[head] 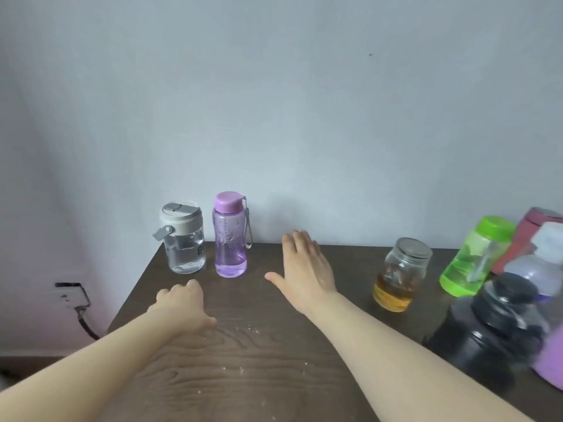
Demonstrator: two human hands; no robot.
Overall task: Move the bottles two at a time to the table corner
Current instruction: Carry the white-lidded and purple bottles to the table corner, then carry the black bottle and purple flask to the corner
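Black bottle [493, 327] nearest, jar [402, 275], green bottle [475, 257]

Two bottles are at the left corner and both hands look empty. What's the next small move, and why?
Probably swing both hands right toward the remaining group: right hand and left hand hold nothing, the clear bottle and purple bottle already stand at the corner, and the glass jar and green bottle are nearest.

Just beyond my left hand [182, 303] stand two bottles: one clear [182, 239], one purple [230, 236]. Right of my right hand [304, 266] I count one jar [400, 275] and five more bottles, some overlapping.
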